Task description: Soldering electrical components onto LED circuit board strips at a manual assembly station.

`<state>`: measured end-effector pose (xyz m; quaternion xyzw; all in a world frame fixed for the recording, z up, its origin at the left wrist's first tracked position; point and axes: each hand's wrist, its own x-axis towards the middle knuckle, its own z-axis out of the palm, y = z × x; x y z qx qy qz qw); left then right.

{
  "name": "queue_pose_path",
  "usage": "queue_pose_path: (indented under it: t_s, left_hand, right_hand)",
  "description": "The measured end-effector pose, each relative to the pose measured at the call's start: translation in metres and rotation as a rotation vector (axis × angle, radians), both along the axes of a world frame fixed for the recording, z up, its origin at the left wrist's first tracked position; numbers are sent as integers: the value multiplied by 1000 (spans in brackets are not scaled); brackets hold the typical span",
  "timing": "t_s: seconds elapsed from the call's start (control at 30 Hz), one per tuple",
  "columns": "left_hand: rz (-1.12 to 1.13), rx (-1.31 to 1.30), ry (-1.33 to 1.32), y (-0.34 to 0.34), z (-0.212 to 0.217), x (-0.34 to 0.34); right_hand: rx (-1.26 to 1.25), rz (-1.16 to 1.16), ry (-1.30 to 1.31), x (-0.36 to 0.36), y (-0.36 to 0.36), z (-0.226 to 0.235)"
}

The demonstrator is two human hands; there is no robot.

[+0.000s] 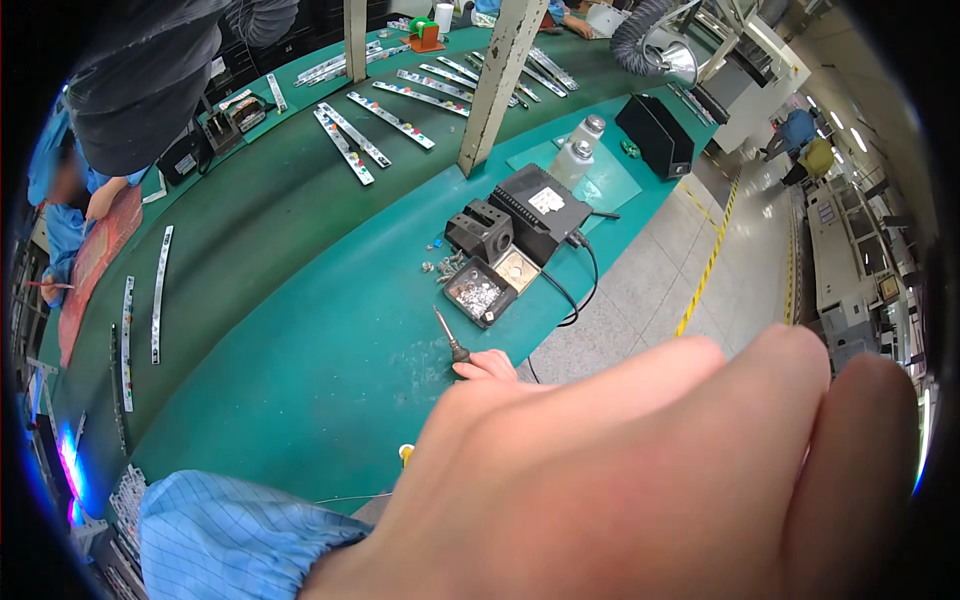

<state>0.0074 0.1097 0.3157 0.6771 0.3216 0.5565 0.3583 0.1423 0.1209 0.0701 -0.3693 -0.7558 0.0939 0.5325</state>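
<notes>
My left hand (640, 470) is raised very close to the camera and fills the lower right of the view. Its back faces me, its fingers lie side by side, and its palm is hidden. A blue striped sleeve (230, 535) covers that forearm. Behind it, only a small part of my right hand (487, 365) shows, gripping the handle of a soldering iron (448, 338). The iron's tip points up and left over the green bench mat (300, 350).
A black soldering station (540, 208), an iron holder (480, 228) and a small tray of metal bits (478, 293) stand behind the iron. Long narrow circuit strips (358, 138) lie further back and at the left (158, 292). A person in blue (62, 225) works at the far left. A post (497, 80) rises from the bench.
</notes>
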Motion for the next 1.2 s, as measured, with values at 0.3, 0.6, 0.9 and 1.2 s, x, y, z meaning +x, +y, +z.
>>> queue_pose_path:
  t_s: [0.3,0.6,0.9,1.2]
  left_hand:
    - [-39,-36,78,-2,3,1]
    - [-66,-23,95,1,4,8]
    - [-122,-71,193,-2,13,19]
    - [-106,-197,244,-8,5,20]
  right_hand:
    - [33,229,-103,24,21,-55]
    - [29,73,-110,19,13,-55]
    - [29,252,-101,25,18,-65]
    - [-41,180,-134,9,1,-40]
